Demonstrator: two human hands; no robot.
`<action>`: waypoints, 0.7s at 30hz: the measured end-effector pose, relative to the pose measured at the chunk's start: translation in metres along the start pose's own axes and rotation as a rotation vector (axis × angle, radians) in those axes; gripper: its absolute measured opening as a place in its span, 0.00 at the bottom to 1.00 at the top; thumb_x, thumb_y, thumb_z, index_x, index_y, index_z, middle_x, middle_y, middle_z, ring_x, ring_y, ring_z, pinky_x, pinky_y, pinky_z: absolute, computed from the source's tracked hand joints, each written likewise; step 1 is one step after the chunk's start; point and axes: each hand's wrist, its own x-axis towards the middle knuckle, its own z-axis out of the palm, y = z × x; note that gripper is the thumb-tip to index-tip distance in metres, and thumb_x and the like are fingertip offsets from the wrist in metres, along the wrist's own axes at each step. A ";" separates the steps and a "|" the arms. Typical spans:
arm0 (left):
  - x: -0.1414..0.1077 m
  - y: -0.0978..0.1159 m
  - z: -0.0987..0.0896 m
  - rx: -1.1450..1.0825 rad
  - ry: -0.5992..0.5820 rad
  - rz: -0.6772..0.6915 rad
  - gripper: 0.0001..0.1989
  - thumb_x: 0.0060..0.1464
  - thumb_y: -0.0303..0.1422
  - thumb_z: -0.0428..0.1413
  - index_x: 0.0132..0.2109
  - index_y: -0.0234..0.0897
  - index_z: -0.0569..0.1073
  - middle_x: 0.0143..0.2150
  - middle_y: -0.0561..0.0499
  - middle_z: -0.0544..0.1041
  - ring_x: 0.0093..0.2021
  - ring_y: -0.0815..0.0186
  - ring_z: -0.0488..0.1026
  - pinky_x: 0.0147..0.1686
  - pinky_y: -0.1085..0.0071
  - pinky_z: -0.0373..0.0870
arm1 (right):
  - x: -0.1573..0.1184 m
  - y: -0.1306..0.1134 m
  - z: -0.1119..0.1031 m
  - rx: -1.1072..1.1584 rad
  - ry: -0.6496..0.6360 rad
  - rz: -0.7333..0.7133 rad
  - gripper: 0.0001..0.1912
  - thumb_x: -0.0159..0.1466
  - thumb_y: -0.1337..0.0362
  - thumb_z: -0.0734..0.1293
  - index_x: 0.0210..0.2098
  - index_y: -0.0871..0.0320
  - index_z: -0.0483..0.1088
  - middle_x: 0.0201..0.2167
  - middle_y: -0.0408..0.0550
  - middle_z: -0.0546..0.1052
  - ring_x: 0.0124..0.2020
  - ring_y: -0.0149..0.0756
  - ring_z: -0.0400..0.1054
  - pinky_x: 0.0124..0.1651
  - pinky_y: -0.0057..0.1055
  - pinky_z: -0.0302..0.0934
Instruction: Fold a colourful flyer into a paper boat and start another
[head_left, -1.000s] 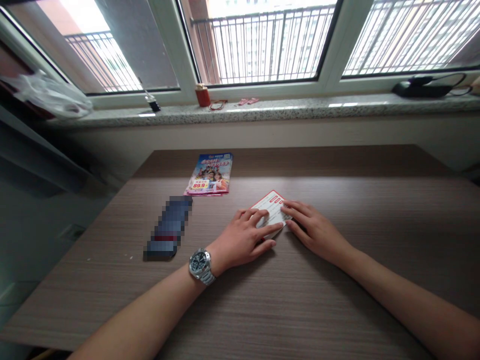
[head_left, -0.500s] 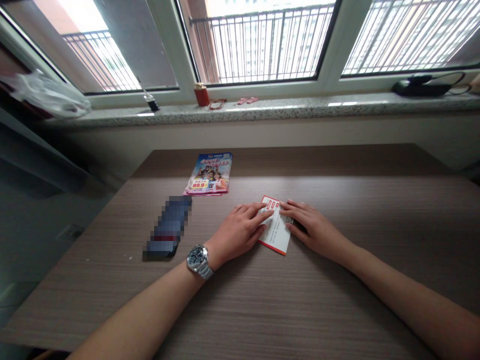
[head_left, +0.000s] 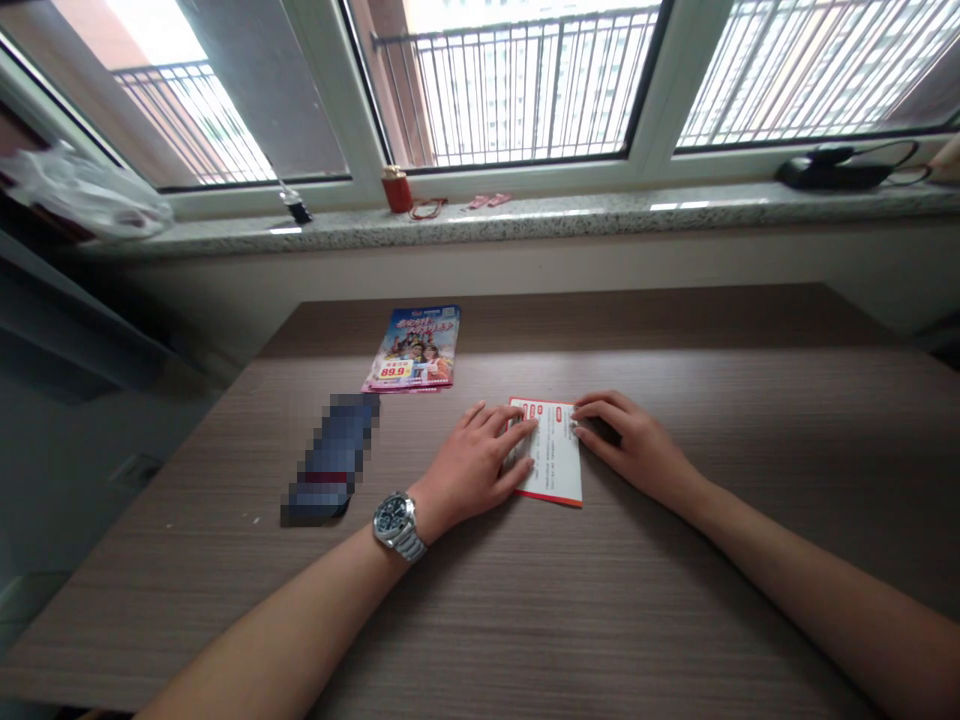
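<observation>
A white leaflet [head_left: 560,462] with red borders and printed text lies flat on the table between my hands. My left hand [head_left: 484,455], with a silver watch [head_left: 397,525] on its wrist, rests on the leaflet's left part, its fingers spread and covering some of the print. At the upper right edge of the leaflet, my right hand [head_left: 634,440] has its fingers curled, with fingertips and thumb close together on the paper's edge.
Left of my hands lie a pixelated dark phone-like object [head_left: 330,460] and a small stack of colourful flyers [head_left: 416,345]. The wooden table [head_left: 675,620] meets a wall under a granite sill [head_left: 585,222], which carries a red container [head_left: 396,190], a plastic bag [head_left: 82,195] and a black device [head_left: 832,170].
The leaflet has turned to lie straighter, and more of its printed face shows. My right hand has drawn slightly right to its edge, its fingers more curled. My left hand stays on it.
</observation>
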 end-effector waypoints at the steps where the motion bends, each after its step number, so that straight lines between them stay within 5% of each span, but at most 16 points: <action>1: 0.000 0.001 0.000 0.002 0.004 -0.006 0.24 0.66 0.43 0.51 0.66 0.44 0.66 0.65 0.45 0.67 0.65 0.54 0.64 0.71 0.50 0.51 | 0.001 0.001 0.000 0.002 0.007 0.006 0.06 0.68 0.65 0.65 0.44 0.53 0.72 0.47 0.53 0.75 0.49 0.45 0.72 0.53 0.45 0.69; 10: 0.002 0.002 -0.001 0.009 0.014 -0.018 0.24 0.64 0.44 0.53 0.64 0.43 0.68 0.65 0.43 0.67 0.63 0.52 0.64 0.66 0.50 0.60 | 0.002 0.005 0.000 -0.005 0.005 0.024 0.01 0.66 0.66 0.69 0.38 0.53 0.74 0.47 0.51 0.74 0.48 0.43 0.72 0.52 0.43 0.68; 21: 0.009 -0.002 0.004 -0.007 -0.082 0.040 0.27 0.68 0.46 0.48 0.70 0.47 0.60 0.73 0.48 0.58 0.73 0.59 0.55 0.73 0.52 0.45 | 0.011 0.010 0.000 -0.008 0.032 0.003 0.02 0.65 0.66 0.70 0.36 0.53 0.74 0.43 0.50 0.75 0.45 0.42 0.72 0.50 0.43 0.68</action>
